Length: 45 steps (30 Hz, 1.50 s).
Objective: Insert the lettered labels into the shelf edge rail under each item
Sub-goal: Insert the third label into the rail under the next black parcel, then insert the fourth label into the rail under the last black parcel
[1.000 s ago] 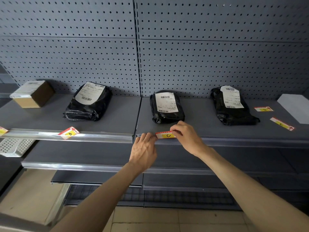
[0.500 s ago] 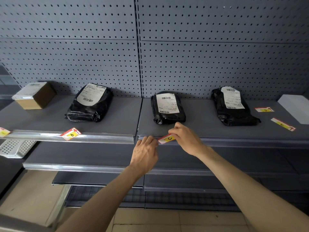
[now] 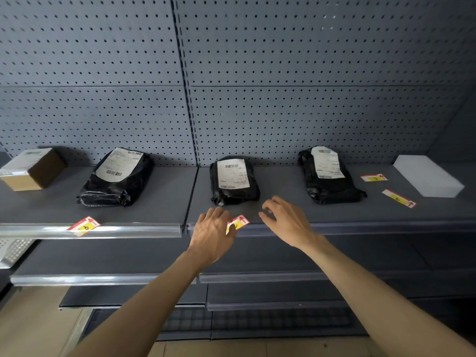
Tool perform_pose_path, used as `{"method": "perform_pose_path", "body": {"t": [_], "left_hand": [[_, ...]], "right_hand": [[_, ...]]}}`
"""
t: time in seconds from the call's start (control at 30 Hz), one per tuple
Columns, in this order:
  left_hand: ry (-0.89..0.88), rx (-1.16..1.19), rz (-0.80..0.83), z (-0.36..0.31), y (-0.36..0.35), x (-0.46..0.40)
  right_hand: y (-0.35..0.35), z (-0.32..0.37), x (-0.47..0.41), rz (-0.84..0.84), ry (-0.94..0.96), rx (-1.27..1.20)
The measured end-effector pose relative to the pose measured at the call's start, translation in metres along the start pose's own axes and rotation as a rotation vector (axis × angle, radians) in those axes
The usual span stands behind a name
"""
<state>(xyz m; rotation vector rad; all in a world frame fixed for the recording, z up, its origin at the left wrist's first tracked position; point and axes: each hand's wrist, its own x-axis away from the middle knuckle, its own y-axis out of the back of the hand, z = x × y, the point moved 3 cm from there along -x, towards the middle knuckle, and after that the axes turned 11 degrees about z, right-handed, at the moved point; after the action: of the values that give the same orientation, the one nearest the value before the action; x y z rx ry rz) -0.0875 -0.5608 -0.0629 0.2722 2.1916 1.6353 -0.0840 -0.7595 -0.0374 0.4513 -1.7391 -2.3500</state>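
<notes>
A red-and-yellow label point(image 3: 239, 223) sits tilted at the shelf edge rail point(image 3: 360, 226), below the middle black parcel point(image 3: 233, 179). My left hand point(image 3: 212, 234) rests at the label's left end, its fingers over that end. My right hand point(image 3: 284, 222) hovers just right of the label, fingers spread, holding nothing. Another label point(image 3: 83, 226) leans in the rail under the left black parcel point(image 3: 117, 176). Two loose labels point(image 3: 374, 178) point(image 3: 398, 198) lie on the shelf right of the third black parcel point(image 3: 328, 175).
A cardboard box point(image 3: 32, 167) stands at the shelf's far left and a white box point(image 3: 428, 178) at its far right. Pegboard backs the shelf. Lower shelves step out beneath, and a white mesh basket point(image 3: 13, 249) shows at the left edge.
My right hand has let go of the middle label and lifted to the right. The label now sits tilted at the rail with my left hand on its left end.
</notes>
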Motion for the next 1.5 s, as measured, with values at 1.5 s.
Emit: {"method": "perform_pose_path", "body": {"t": [1.5], "left_hand": [[-0.029, -0.139, 0.48, -0.343, -0.162, -0.378]], "right_hand": [[0.096, -0.47, -0.031, 0.458, -0.35, -0.043]]}}
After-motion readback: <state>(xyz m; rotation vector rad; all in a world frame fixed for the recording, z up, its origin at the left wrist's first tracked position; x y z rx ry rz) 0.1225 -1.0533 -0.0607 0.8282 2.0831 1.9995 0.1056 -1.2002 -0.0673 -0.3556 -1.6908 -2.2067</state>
